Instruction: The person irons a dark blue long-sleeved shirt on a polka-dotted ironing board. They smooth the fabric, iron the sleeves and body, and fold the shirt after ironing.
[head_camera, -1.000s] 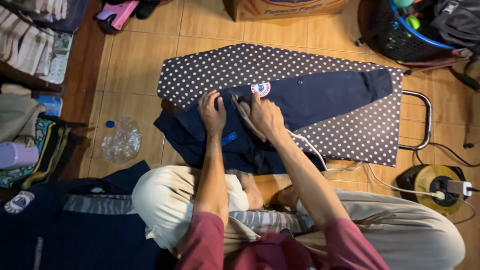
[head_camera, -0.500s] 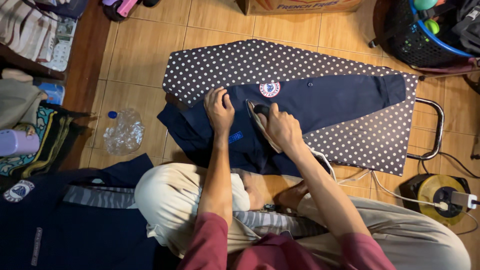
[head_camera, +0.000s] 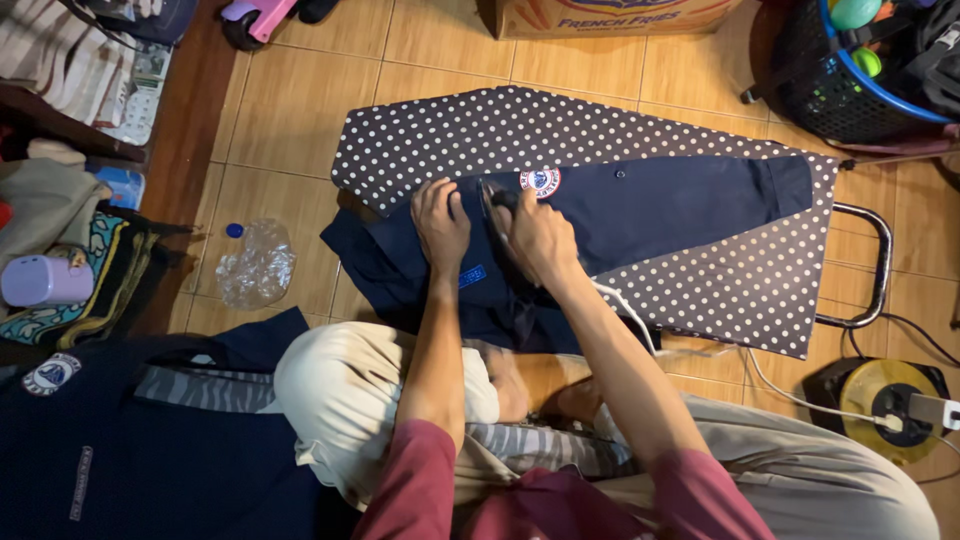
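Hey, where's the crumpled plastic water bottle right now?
In the head view, the crumpled plastic bottle lies on the tiled floor at the person's left, just beyond the ironing board and the hanging navy shirt.

A navy-blue cloth shirt (head_camera: 640, 205) with a round red, white and blue badge (head_camera: 540, 181) lies on a dark low ironing board with a white polka-dot cover (head_camera: 500, 130); at nine o'clock, a clear crumpled plastic bottle with a blue cap (head_camera: 255, 265); at four o'clock, a yellow round cable reel (head_camera: 885, 395).

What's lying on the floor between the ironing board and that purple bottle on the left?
In the head view, a crumpled clear plastic bottle with a blue cap lies on the tiles between the ironing board and the purple bottle.
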